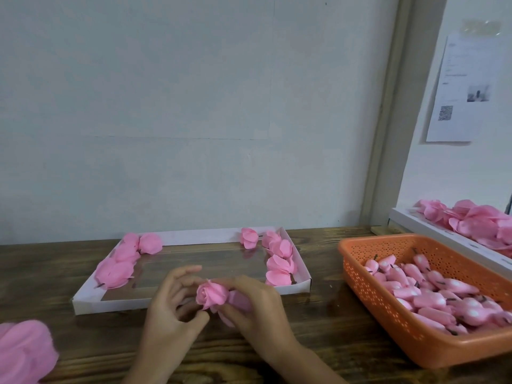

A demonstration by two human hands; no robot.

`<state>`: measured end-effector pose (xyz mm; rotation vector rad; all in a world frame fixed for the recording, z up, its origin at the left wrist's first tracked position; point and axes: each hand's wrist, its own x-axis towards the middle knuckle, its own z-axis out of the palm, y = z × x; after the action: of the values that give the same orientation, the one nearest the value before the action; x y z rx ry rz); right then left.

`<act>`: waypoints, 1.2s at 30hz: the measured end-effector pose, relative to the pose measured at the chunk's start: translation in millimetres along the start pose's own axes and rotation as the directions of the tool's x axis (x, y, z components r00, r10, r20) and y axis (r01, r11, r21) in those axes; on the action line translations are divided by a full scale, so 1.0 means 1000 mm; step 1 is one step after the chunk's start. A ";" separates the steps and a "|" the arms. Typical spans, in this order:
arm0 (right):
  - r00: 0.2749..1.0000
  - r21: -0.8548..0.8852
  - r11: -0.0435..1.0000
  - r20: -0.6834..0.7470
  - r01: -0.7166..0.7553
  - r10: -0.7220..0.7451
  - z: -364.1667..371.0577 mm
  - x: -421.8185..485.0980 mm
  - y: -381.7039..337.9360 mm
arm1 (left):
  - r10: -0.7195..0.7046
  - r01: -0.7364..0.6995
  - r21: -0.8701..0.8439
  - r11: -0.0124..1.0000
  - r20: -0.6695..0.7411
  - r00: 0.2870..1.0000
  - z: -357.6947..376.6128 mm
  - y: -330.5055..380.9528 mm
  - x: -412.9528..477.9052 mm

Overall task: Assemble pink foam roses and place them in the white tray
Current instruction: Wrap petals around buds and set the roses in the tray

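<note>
A pink foam rose [212, 296] is held between both hands just in front of the white tray [194, 300]. My right hand [257, 309] grips its outer petals from the right, fingers curled round them. My left hand [171, 303] pinches the rose's lower left edge with thumb and fingertips, the other fingers spread. Inside the tray, several finished roses lie along the left side [122, 261] and several along the right side [278, 257]; the tray's middle shows a clear window.
An orange perforated basket [368, 289] at the right holds several pink foam buds [432, 297]. Behind it a white box [432, 227] carries loose pink petals [476, 221]. A pink petal pile [23, 353] lies at the bottom left. The wall stands close behind the wooden table [318, 342].
</note>
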<state>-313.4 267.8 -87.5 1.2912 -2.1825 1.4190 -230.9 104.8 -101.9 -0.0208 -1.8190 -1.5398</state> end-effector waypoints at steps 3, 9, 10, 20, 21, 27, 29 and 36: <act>0.991 0.294 0.947 0.018 -0.132 0.133 -0.001 0.004 -0.002 | -0.005 0.002 -0.041 0.999 -0.058 0.998 -0.002 0.003 0.002; 0.975 0.629 0.745 0.128 -0.223 0.183 -0.001 0.005 -0.002 | -0.082 0.088 0.051 0.995 -0.115 0.990 -0.008 0.010 0.008; 0.972 0.654 0.719 0.145 -0.234 0.184 -0.002 0.005 -0.003 | -0.142 0.144 0.028 0.989 -0.078 0.987 -0.008 0.010 0.008; 0.949 0.771 0.553 0.272 -0.315 0.160 -0.004 0.005 0.000 | -0.374 0.403 -0.341 0.849 0.150 0.915 -0.012 0.007 0.009; 0.948 0.775 0.548 0.278 -0.315 0.152 -0.003 0.005 0.001 | -0.388 0.410 -0.361 0.838 0.134 0.912 -0.012 0.006 0.010; 0.943 0.672 0.683 0.325 -0.287 0.076 -0.003 0.007 -0.006 | -0.451 0.410 -0.298 0.862 -0.082 0.889 -0.014 0.007 0.011; 0.949 0.610 0.753 0.311 -0.245 0.056 0.000 0.007 -0.010 | -0.433 0.396 -0.267 0.878 -0.094 0.896 -0.012 0.011 0.011; 0.962 0.507 0.850 0.272 -0.147 0.004 0.002 0.005 -0.016 | -0.324 0.291 -0.188 0.938 -0.181 0.928 -0.010 0.011 0.007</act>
<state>-303.4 261.0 -75.7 1.6636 -2.0918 2.0888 -225.8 96.3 -89.3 0.3577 -1.5833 -1.8265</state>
